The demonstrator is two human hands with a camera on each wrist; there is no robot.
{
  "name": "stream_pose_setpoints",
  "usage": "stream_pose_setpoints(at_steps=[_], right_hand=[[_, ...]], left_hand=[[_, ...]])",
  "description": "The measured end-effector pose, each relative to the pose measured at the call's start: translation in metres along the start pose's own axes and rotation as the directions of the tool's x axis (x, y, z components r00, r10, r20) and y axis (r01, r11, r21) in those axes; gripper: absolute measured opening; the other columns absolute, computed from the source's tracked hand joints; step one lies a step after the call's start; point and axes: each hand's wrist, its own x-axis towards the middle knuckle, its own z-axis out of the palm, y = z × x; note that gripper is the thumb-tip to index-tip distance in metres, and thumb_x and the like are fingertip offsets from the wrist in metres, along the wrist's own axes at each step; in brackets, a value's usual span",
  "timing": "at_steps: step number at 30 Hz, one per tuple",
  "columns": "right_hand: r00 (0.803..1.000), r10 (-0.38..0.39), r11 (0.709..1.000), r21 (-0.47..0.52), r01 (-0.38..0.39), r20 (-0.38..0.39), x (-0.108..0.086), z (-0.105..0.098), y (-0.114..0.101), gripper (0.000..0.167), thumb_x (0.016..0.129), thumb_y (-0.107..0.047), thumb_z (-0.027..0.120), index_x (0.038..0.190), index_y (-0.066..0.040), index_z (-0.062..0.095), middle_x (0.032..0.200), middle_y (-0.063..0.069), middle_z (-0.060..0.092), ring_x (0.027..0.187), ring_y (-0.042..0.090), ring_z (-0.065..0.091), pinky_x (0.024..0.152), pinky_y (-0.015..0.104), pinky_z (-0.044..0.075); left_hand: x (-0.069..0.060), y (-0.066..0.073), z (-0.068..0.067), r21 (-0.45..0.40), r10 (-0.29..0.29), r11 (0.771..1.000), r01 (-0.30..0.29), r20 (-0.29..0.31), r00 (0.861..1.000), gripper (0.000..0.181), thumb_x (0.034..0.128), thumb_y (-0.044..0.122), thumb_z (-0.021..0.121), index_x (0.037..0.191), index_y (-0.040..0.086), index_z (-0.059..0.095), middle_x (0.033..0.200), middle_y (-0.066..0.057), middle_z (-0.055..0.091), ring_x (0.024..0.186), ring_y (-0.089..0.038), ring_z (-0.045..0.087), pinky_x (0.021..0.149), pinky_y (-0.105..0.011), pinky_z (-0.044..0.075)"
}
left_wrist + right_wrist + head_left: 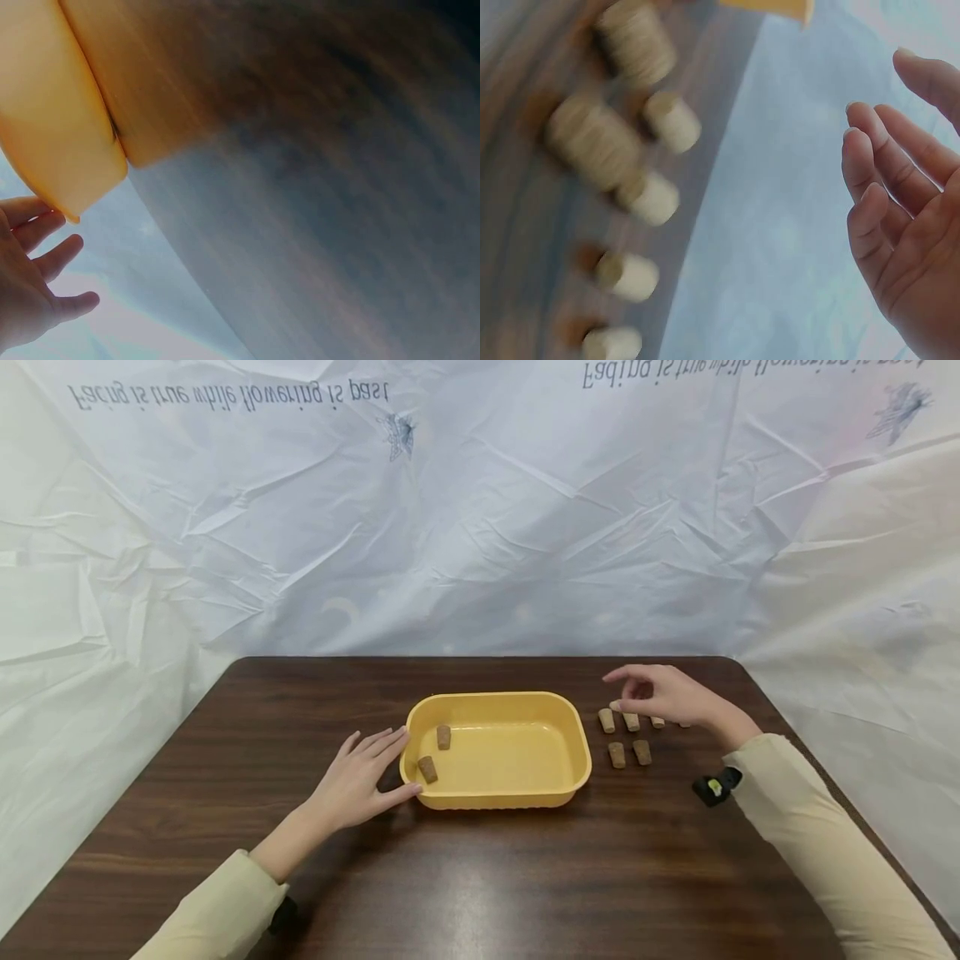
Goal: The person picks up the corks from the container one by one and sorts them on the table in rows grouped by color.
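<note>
- Pale, creased sheeting (480, 510) with upside-down lettering hangs behind your dark wood table (480, 877).
- Near the table's middle sits a yellow tray (517, 752), its long axis running from your left to your right.
- Your left hand (356, 787) has its fingers spread, touching the tray's left end, with the thumb at the near-left corner; it grips nothing.
- Inside the tray, two corks (444, 737) lie apart toward that left end.
- Just beyond the tray's right end, six more corks (617, 756) rest on the wood: four in the far row, two nearer you.
- Your right hand (666, 695) hovers over the far row, thumb and forefinger apart, the other fingers loosely bent, holding nothing.
- So these six lie below your right hand, much nearer it than your left, with the tray to its left; you can't tell whether they stand or lie.
</note>
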Motion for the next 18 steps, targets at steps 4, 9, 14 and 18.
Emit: stream_pose_setpoints(at_steps=[4, 9, 14, 18], right_hand=[[1.000, -0.020, 1.000, 0.022, 0.020, 0.000, 0.017, 0.002, -0.010, 0.045, 0.083, -0.037, 0.060, 0.120, -0.013, 0.052, 0.081, -0.005, 0.057, 0.064, 0.011, 0.052, 0.063, 0.033, 0.042], [0.998, -0.057, 0.995, 0.083, 0.055, 0.027, 0.036, 0.005, -0.022, 0.044, 0.084, -0.035, 0.059, 0.121, -0.012, 0.052, 0.081, -0.003, 0.057, 0.065, 0.013, 0.052, 0.063, 0.033, 0.043], [0.997, -0.064, 0.994, 0.093, 0.060, 0.045, 0.052, 0.004, -0.038, 0.045, 0.084, -0.036, 0.058, 0.122, -0.013, 0.051, 0.083, -0.002, 0.056, 0.066, 0.015, 0.051, 0.061, 0.033, 0.043], [0.996, -0.060, 0.996, 0.075, 0.055, 0.060, 0.064, 0.005, -0.049, 0.046, 0.084, -0.040, 0.058, 0.122, -0.015, 0.051, 0.084, -0.003, 0.057, 0.071, 0.013, 0.053, 0.066, 0.032, 0.044]], left_hand=[[0.000, 0.000, -0.001, -0.004, -0.005, 1.000, 0.005, 0.011, 1.000, 0.075, 0.0796, 0.060, 0.049, 0.134, 0.008, 0.040, 0.135, -0.005, 0.038, 0.121, -0.023, 0.036, 0.098, -0.052, 0.018], [0.000, 0.001, -0.002, -0.008, -0.005, 1.000, 0.006, 0.020, 1.000, 0.075, 0.0797, 0.059, 0.049, 0.134, 0.008, 0.040, 0.135, -0.006, 0.038, 0.119, -0.023, 0.038, 0.096, -0.052, 0.022], [-0.001, 0.001, -0.002, -0.016, -0.002, 1.000, 0.003, 0.015, 1.000, 0.075, 0.0796, 0.059, 0.050, 0.134, 0.008, 0.040, 0.135, -0.006, 0.038, 0.118, -0.024, 0.040, 0.095, -0.051, 0.025], [0.000, 0.000, -0.002, -0.017, 0.002, 1.000, -0.002, 0.010, 1.000, 0.075, 0.0796, 0.059, 0.050, 0.134, 0.007, 0.040, 0.135, -0.006, 0.038, 0.118, -0.023, 0.040, 0.095, -0.051, 0.025]])
